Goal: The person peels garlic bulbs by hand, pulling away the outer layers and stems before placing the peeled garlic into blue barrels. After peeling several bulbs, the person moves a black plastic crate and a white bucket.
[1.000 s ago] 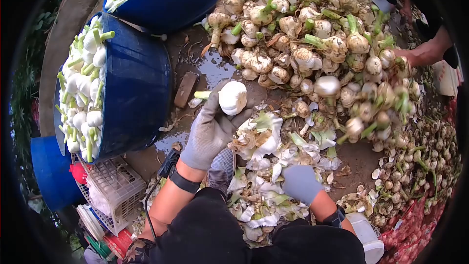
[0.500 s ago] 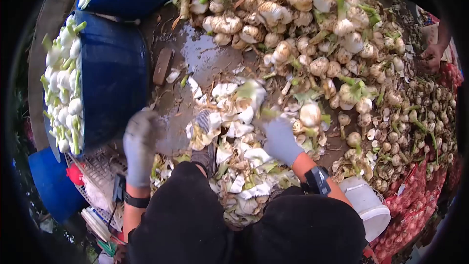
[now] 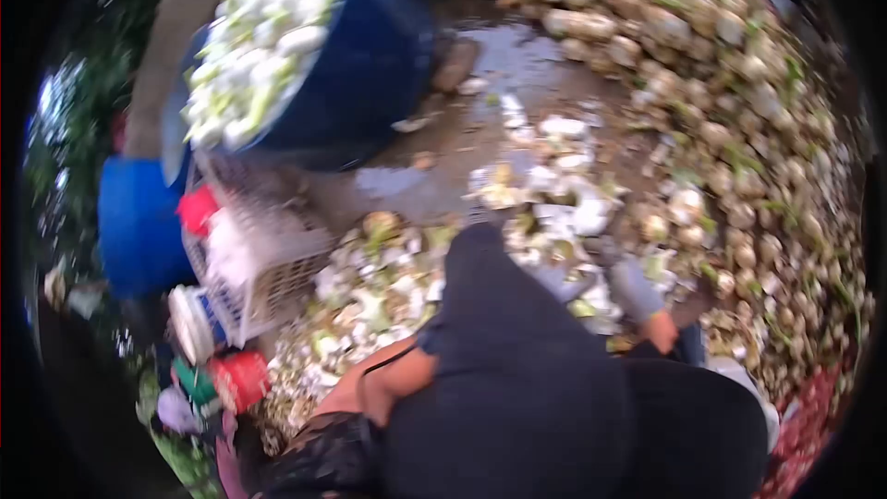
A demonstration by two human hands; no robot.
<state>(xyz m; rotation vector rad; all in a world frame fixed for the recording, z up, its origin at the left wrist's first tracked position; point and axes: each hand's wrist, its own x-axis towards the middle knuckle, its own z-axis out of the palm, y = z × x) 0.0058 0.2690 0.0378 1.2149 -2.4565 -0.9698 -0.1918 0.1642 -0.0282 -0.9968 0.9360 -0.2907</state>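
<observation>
My right hand (image 3: 636, 290), in a grey glove, is low over a heap of white and green peelings (image 3: 554, 217), between my knees and the pile of bulbs. Motion smears its fingers, so I cannot make out a grip. My left forearm (image 3: 397, 379) runs behind my raised knee, which covers the wrist. A greyish shape (image 3: 565, 283) beside the right hand may be the left glove, but it is too blurred to be sure. Brown-skinned bulbs with green stalks, like fresh garlic, form a large pile (image 3: 711, 83) at the right.
A blue tub (image 3: 383, 65) full of white peeled bulbs (image 3: 268, 46) stands at upper left. Below it are a plastic crate (image 3: 277, 291), a blue bucket (image 3: 139, 226), a white pail (image 3: 192, 323) and a red container (image 3: 240, 379). Red net bags (image 3: 808, 434) lie at lower right.
The view has swung left, bringing more of the crate and left side into sight. My left hand has gone from beside the tub to behind my knee; my right hand is closer to my knees.
</observation>
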